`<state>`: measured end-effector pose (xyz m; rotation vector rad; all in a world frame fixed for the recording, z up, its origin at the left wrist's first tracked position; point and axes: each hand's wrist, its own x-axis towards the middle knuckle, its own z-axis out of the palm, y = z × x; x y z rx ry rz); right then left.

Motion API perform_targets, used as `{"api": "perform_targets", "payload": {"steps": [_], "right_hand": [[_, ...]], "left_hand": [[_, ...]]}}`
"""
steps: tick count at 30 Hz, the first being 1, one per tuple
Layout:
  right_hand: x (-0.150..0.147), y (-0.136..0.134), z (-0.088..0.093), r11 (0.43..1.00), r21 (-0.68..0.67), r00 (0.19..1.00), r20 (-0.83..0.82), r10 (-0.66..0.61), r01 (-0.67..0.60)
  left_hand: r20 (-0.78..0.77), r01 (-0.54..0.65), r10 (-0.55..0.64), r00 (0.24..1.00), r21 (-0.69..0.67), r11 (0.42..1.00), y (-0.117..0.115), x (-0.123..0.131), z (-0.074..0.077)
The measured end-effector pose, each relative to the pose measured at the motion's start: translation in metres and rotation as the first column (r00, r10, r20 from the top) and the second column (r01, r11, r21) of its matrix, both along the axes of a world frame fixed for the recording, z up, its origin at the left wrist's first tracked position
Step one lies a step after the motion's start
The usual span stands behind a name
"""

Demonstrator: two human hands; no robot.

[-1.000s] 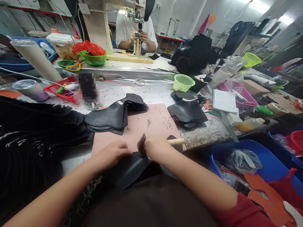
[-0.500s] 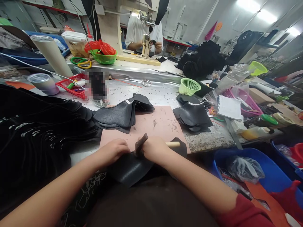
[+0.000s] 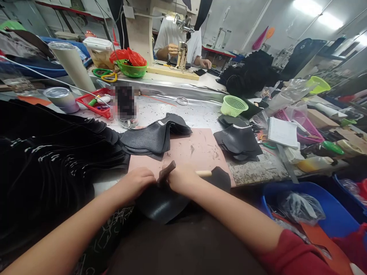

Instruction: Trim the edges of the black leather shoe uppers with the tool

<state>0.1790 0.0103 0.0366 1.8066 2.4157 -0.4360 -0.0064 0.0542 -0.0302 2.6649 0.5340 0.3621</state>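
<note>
My right hand point(image 3: 181, 178) is wrapped round a hammer point(image 3: 204, 173). Its pale wooden handle sticks out on the right, and its dark head tilts up on the left, close to my left fingers. A black leather piece point(image 3: 163, 206) lies under both hands, partly on the pink board point(image 3: 197, 147) and hanging over the front edge toward my lap. My left hand point(image 3: 141, 181) has its fingers bent together on the leather's upper left edge, gripping it there; the fingertips are partly hidden. Black leather pieces point(image 3: 146, 141) lie stacked and folded at the board's back left.
A tall pile of black pieces point(image 3: 57, 160) covers the left side. More leather pieces point(image 3: 239, 141) lie right of the board, near a green basket point(image 3: 233, 106) and a notebook point(image 3: 282, 131). Blue bins point(image 3: 323, 202) stand lower right. A co-worker point(image 3: 177, 38) sits behind the sewing machine point(image 3: 137, 38).
The hammer head has tipped lower, toward my left fingers. The view has shifted slightly, moving the scene rightward. The co-worker's hands have moved apart. My left hand keeps its place on the leather.
</note>
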Motion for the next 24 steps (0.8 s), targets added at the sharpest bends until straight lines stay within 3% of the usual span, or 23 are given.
{"api": "perform_targets", "payload": {"steps": [5, 10, 14, 18, 21, 24], "right_hand": [[-0.006, 0.003, -0.003, 0.999, 0.047, 0.999, 0.041, -0.005, 0.003], [-0.015, 0.006, 0.0, 0.996, 0.0, 0.994, 0.056, 0.09, -0.09], [-0.019, 0.01, 0.003, 0.998, 0.038, 0.997, 0.056, 0.056, -0.058], [-0.023, 0.017, 0.002, 0.995, -0.023, 0.993, 0.059, 0.103, -0.102], [-0.026, 0.019, 0.0, 0.996, 0.063, 0.998, 0.028, 0.063, -0.065], [-0.025, 0.018, -0.005, 0.996, 0.04, 0.996, -0.015, 0.084, -0.084]], "left_hand": [[-0.059, -0.042, 0.057, 0.997, 0.234, 0.971, -0.023, -0.019, -0.002], [-0.106, -0.134, 0.172, 0.979, 0.297, 0.945, -0.039, -0.027, -0.005], [-0.119, -0.192, 0.246, 0.962, 0.351, 0.917, -0.047, -0.026, -0.005], [-0.093, -0.218, 0.283, 0.955, 0.429, 0.877, -0.054, -0.023, -0.006], [-0.061, -0.255, 0.321, 0.945, 0.477, 0.841, -0.059, -0.022, -0.007], [-0.096, -0.282, 0.366, 0.926, 0.471, 0.836, -0.06, -0.018, 0.001]]}}
